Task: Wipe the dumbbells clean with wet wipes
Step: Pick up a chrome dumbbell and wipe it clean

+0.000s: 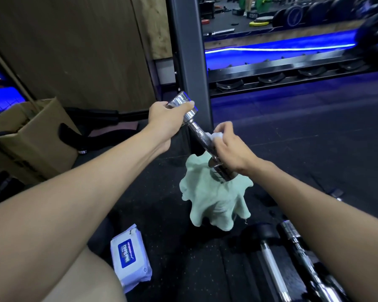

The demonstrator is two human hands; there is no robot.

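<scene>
Chrome dumbbell point(200, 134) with crosshatched handle, white wipe point(217, 136), pale green cloth point(214, 203), white-and-blue wipes pack point(130, 257).

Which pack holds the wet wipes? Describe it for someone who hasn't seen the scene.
Start at the dark gym floor and find the pale green cloth. Below and left of it lies the wipes pack, the only flat white packet with a blue label.

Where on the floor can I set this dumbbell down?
Bare mat lies between the wipes pack and the green cloth, and right of the cloth below the rack. Crowded: chrome bars lower right, cardboard box left.
</scene>
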